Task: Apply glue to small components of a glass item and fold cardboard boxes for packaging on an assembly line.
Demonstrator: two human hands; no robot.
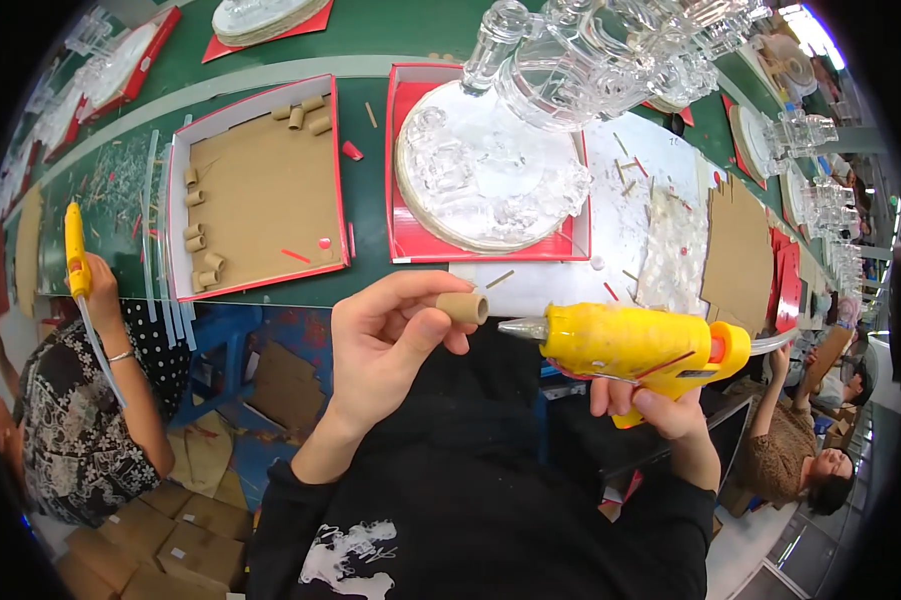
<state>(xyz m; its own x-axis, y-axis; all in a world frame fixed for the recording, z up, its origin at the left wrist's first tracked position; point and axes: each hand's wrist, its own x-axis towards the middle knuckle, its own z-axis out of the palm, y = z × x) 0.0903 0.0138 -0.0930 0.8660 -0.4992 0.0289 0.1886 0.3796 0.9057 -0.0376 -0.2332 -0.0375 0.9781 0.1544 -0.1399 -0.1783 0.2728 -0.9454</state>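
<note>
We see a green table [370, 170]: at ten o'clock a red-rimmed tray [260, 190], at twelve a red box [490, 165], at two cardboard sheets [735, 250].

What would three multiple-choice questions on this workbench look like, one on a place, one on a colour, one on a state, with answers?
1. Where is the small cardboard tube?
A. In the left hand's fingertips
B. In the red tray
C. On the floor

2. What colour is the glue gun in the right hand?
A. Blue
B. Yellow
C. Black

3. How does the gun's nozzle stand to the tube?
A. Pushed inside it
B. Pointing away from it
C. Aimed at it, a gap between

Answers: A, the left hand pinches the cardboard tube; B, the glue gun in the right hand is yellow; C, the nozzle stops short.
</note>
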